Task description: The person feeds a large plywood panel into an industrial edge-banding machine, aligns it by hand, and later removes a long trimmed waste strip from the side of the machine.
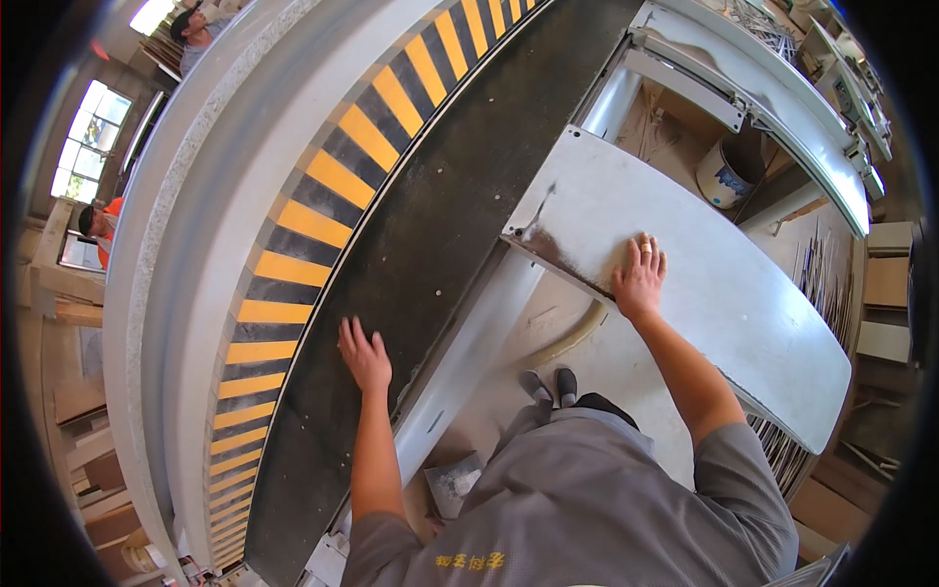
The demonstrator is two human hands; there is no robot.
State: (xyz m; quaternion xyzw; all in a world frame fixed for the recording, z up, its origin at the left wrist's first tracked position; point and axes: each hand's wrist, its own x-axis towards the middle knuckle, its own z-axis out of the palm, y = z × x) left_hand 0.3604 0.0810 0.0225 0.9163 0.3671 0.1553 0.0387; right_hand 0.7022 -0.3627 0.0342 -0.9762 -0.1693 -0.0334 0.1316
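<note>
Grey short-sleeved shirt (587, 479): closest to the camera, filling the lower middle, with small yellow printing (469, 562) near the bottom edge.
Window (90, 142): bright and paned, at the far left.
Co-workers: one in orange (106, 230) below the window, another in a dark cap (186, 22) at upper left, both beyond the machine.
Grey machine body (235, 186): long and smooth, bent into an arc by the lens.
Warning stripes (269, 313): yellow and black, along the side of the machine body facing the bed.
Dark machine bed (421, 235): just right of the stripes, long, flat, dotted with small pale marks.
Left hand (366, 362): palm down over the bed, with fingers extended and slightly parted, gripping nothing; cannot tell how firmly touching.
Pale metal rail (474, 342): along the bed's right edge.
Dark shoes (566, 382): on the floor, near a curved yellowish hose (572, 333).
Right hand (641, 284): laid on the pale plate near its near edge, ringed on one finger, with fingers outstretched and holding nothing.
Pale metal plate (724, 264): extending rightward from the bed, smudged brown at the left corner.
Bucket (721, 176): white and blue, beyond the plate.
Thin strips (827, 279): bundled at far right.
</note>
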